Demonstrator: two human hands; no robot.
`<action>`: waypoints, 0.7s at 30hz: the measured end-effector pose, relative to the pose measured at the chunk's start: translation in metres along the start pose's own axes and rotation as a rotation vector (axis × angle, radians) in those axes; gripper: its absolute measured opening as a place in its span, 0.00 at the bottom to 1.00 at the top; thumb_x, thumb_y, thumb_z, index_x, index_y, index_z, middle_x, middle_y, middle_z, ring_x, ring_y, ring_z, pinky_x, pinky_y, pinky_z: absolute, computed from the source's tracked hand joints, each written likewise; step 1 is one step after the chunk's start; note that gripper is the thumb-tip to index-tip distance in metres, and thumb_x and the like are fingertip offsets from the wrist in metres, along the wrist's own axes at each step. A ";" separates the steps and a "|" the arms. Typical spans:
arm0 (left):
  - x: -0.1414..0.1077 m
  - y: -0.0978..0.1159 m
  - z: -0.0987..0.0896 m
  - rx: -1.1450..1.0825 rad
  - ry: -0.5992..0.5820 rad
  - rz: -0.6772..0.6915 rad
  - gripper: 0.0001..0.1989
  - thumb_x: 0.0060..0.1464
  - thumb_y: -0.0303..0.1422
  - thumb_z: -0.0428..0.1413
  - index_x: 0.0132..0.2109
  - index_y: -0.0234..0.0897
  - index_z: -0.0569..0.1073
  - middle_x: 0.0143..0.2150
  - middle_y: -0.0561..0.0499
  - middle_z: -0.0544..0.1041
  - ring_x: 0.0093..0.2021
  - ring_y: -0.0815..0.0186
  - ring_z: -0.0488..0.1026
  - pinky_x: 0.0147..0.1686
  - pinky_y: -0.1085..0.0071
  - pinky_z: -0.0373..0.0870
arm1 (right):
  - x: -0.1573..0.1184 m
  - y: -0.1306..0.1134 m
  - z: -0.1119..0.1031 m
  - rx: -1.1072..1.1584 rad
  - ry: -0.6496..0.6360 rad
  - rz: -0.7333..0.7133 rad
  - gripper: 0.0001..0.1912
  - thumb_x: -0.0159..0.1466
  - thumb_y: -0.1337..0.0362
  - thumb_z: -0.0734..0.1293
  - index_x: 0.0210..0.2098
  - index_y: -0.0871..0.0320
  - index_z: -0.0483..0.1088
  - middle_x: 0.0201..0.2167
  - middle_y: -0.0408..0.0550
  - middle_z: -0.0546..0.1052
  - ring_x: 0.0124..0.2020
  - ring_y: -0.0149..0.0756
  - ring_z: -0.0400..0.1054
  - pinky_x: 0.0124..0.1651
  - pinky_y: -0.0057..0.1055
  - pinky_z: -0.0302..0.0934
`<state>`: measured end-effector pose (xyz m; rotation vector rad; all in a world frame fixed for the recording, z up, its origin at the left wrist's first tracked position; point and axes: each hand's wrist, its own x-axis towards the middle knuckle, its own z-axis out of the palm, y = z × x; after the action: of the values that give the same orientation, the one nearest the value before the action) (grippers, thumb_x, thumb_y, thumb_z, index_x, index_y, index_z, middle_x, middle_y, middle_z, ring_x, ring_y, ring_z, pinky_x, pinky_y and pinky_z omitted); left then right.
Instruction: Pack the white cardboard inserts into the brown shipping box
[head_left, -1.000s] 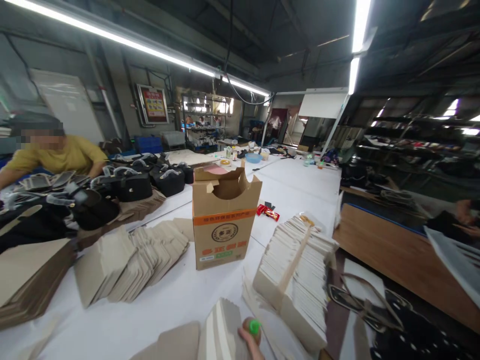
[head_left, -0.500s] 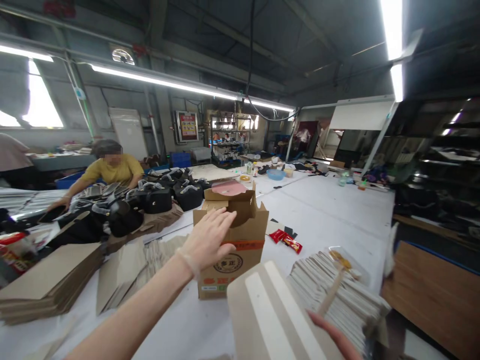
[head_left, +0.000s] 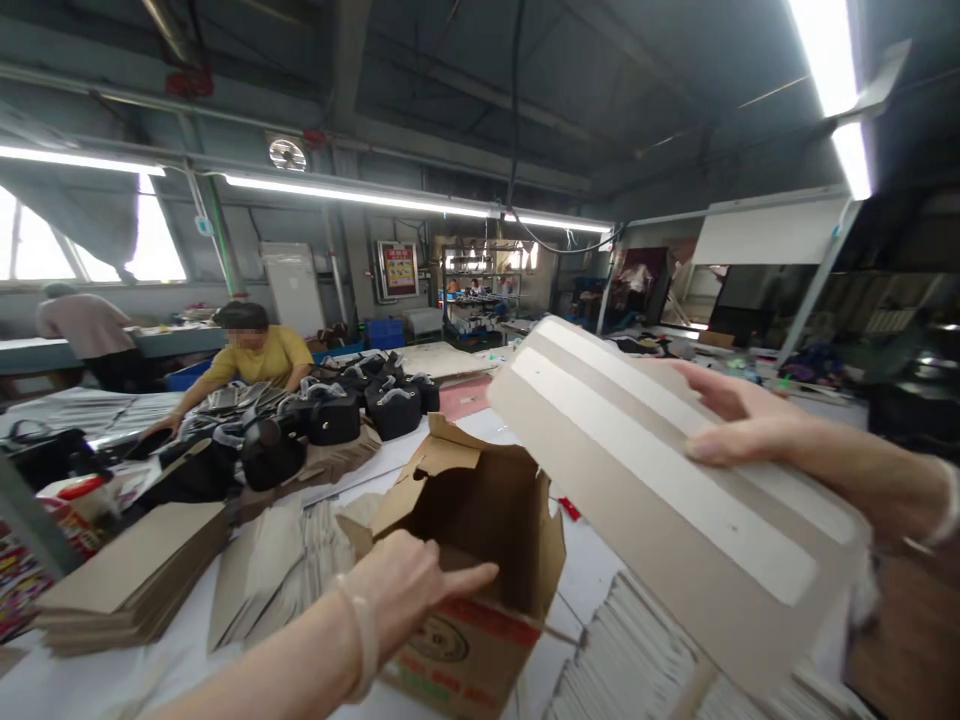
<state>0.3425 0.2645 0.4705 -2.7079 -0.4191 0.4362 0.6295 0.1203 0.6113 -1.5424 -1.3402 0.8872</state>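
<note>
My right hand (head_left: pixel 739 415) grips a grey-beige cardboard panel (head_left: pixel 637 530) with rounded corners and two white strips, thumb on its face and fingers behind. The panel is raised and slanted, at the right of a printed brown cardboard box (head_left: pixel 480 660). That box is open at the top and tips toward me, showing its dark inside; I cannot make out its contents. My left hand (head_left: pixel 420 575) is on the near rim of the box, index finger stretched along it and the other fingers curled, their tips hidden.
Stacks of cardboard sheets (head_left: pixel 135 560) and thinner pieces (head_left: pixel 259 570) lie on the left. More layered pieces (head_left: pixel 626 650) are under the panel at right. Black bags (head_left: pixel 334 415) crowd the table farther back, where a co-worker in a yellow top (head_left: pixel 277 355) reaches among them.
My right hand has lifted the panel up from the lower right. My left hand has come down to the box's near rim, and the box has tipped toward me.
</note>
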 end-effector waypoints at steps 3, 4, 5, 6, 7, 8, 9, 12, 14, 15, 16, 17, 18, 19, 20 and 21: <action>-0.022 0.007 0.005 -0.015 -0.045 0.024 0.46 0.50 0.25 0.56 0.67 0.56 0.38 0.33 0.45 0.78 0.26 0.56 0.76 0.21 0.68 0.68 | 0.044 -0.026 0.022 0.013 -0.175 0.094 0.49 0.45 0.62 0.73 0.64 0.49 0.52 0.45 0.48 0.75 0.42 0.47 0.74 0.38 0.37 0.73; -0.029 0.007 0.004 -0.059 -0.086 0.028 0.47 0.48 0.26 0.58 0.67 0.56 0.40 0.34 0.45 0.79 0.27 0.54 0.77 0.22 0.67 0.69 | 0.056 -0.030 0.030 -0.036 -0.231 0.122 0.49 0.44 0.64 0.73 0.63 0.50 0.54 0.42 0.46 0.76 0.41 0.46 0.74 0.36 0.34 0.72; -0.035 0.005 0.002 -0.117 -0.131 0.029 0.46 0.47 0.27 0.59 0.66 0.56 0.43 0.35 0.45 0.79 0.28 0.53 0.77 0.23 0.64 0.71 | 0.067 -0.032 0.040 -0.099 -0.284 0.145 0.48 0.42 0.65 0.74 0.62 0.50 0.57 0.40 0.45 0.76 0.39 0.45 0.74 0.34 0.32 0.72; -0.040 0.002 -0.001 -0.188 -0.167 0.022 0.43 0.48 0.29 0.58 0.66 0.58 0.47 0.36 0.45 0.80 0.30 0.52 0.78 0.25 0.62 0.73 | 0.077 -0.034 0.049 -0.163 -0.330 0.162 0.46 0.42 0.66 0.74 0.60 0.49 0.60 0.39 0.44 0.76 0.38 0.43 0.74 0.31 0.30 0.71; -0.045 -0.002 -0.006 -0.266 -0.191 0.010 0.38 0.51 0.30 0.56 0.64 0.60 0.51 0.37 0.47 0.80 0.31 0.52 0.78 0.27 0.60 0.74 | 0.086 -0.035 0.058 -0.223 -0.370 0.174 0.45 0.41 0.67 0.74 0.58 0.49 0.62 0.38 0.44 0.76 0.37 0.43 0.74 0.29 0.29 0.70; -0.050 -0.005 -0.011 -0.343 -0.197 -0.002 0.32 0.54 0.32 0.54 0.63 0.63 0.53 0.38 0.49 0.80 0.33 0.53 0.79 0.29 0.60 0.74 | 0.094 -0.037 0.067 -0.275 -0.408 0.182 0.43 0.41 0.67 0.74 0.56 0.49 0.64 0.37 0.43 0.76 0.37 0.42 0.73 0.28 0.28 0.70; -0.053 -0.009 -0.015 -0.411 -0.189 -0.009 0.28 0.57 0.34 0.51 0.61 0.65 0.55 0.38 0.51 0.80 0.34 0.54 0.79 0.31 0.59 0.75 | 0.102 -0.039 0.075 -0.320 -0.446 0.186 0.41 0.41 0.67 0.74 0.55 0.49 0.65 0.36 0.43 0.76 0.36 0.42 0.73 0.28 0.28 0.69; -0.055 -0.014 -0.019 -0.518 -0.186 0.022 0.25 0.60 0.38 0.47 0.61 0.68 0.54 0.41 0.51 0.80 0.36 0.55 0.79 0.32 0.60 0.75 | 0.122 -0.053 0.095 -0.419 -0.571 0.185 0.40 0.41 0.67 0.74 0.54 0.49 0.66 0.37 0.42 0.76 0.37 0.42 0.73 0.28 0.28 0.70; -0.052 -0.013 -0.010 -0.536 -0.241 0.095 0.27 0.61 0.39 0.46 0.63 0.69 0.49 0.43 0.50 0.80 0.34 0.54 0.79 0.26 0.63 0.74 | 0.132 -0.067 0.106 -0.483 -0.643 0.193 0.40 0.41 0.67 0.74 0.54 0.51 0.66 0.38 0.42 0.76 0.36 0.42 0.73 0.26 0.27 0.69; -0.049 -0.011 -0.004 -0.557 -0.264 0.136 0.28 0.61 0.38 0.46 0.63 0.70 0.46 0.45 0.49 0.79 0.33 0.54 0.79 0.24 0.65 0.73 | 0.137 -0.074 0.112 -0.523 -0.669 0.198 0.39 0.41 0.68 0.74 0.54 0.52 0.66 0.38 0.42 0.76 0.36 0.41 0.73 0.25 0.26 0.69; -0.047 -0.010 0.004 -0.595 -0.264 0.168 0.30 0.60 0.37 0.47 0.63 0.71 0.44 0.49 0.50 0.78 0.34 0.54 0.79 0.23 0.66 0.73 | 0.140 -0.080 0.118 -0.571 -0.689 0.202 0.39 0.40 0.68 0.74 0.53 0.52 0.67 0.38 0.42 0.76 0.36 0.41 0.73 0.25 0.26 0.68; -0.044 -0.008 0.011 -0.651 -0.238 0.180 0.31 0.60 0.37 0.48 0.63 0.72 0.44 0.52 0.52 0.76 0.36 0.54 0.79 0.25 0.66 0.74 | 0.143 -0.085 0.124 -0.624 -0.706 0.207 0.38 0.40 0.68 0.74 0.52 0.53 0.68 0.37 0.42 0.76 0.37 0.41 0.73 0.24 0.25 0.68; -0.041 -0.005 0.019 -0.722 -0.217 0.164 0.29 0.60 0.37 0.49 0.62 0.71 0.47 0.55 0.53 0.75 0.40 0.54 0.79 0.28 0.64 0.75 | 0.146 -0.088 0.131 -0.674 -0.726 0.217 0.38 0.39 0.69 0.74 0.52 0.53 0.68 0.36 0.41 0.75 0.37 0.42 0.73 0.24 0.25 0.68; -0.038 -0.002 0.025 -0.788 -0.224 0.120 0.26 0.60 0.38 0.49 0.62 0.67 0.53 0.56 0.53 0.74 0.43 0.53 0.78 0.34 0.61 0.76 | 0.148 -0.091 0.139 -0.721 -0.751 0.231 0.38 0.39 0.68 0.74 0.51 0.53 0.69 0.36 0.41 0.75 0.38 0.42 0.73 0.25 0.25 0.68; -0.035 0.002 0.030 -0.840 -0.240 0.070 0.23 0.60 0.39 0.49 0.61 0.62 0.58 0.56 0.51 0.74 0.47 0.52 0.76 0.39 0.58 0.76 | 0.151 -0.092 0.147 -0.762 -0.784 0.246 0.39 0.38 0.68 0.74 0.51 0.53 0.69 0.35 0.41 0.76 0.38 0.43 0.73 0.25 0.25 0.68; -0.031 0.007 0.035 -0.875 -0.285 0.021 0.21 0.61 0.39 0.48 0.60 0.55 0.62 0.54 0.48 0.75 0.49 0.52 0.75 0.44 0.55 0.74 | 0.153 -0.092 0.155 -0.798 -0.823 0.262 0.40 0.38 0.68 0.75 0.52 0.53 0.68 0.35 0.41 0.76 0.38 0.43 0.73 0.25 0.26 0.68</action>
<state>0.3038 0.2582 0.4445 -3.4940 -0.8135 0.7990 0.4785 0.2991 0.6467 -2.0828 -2.3108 1.3293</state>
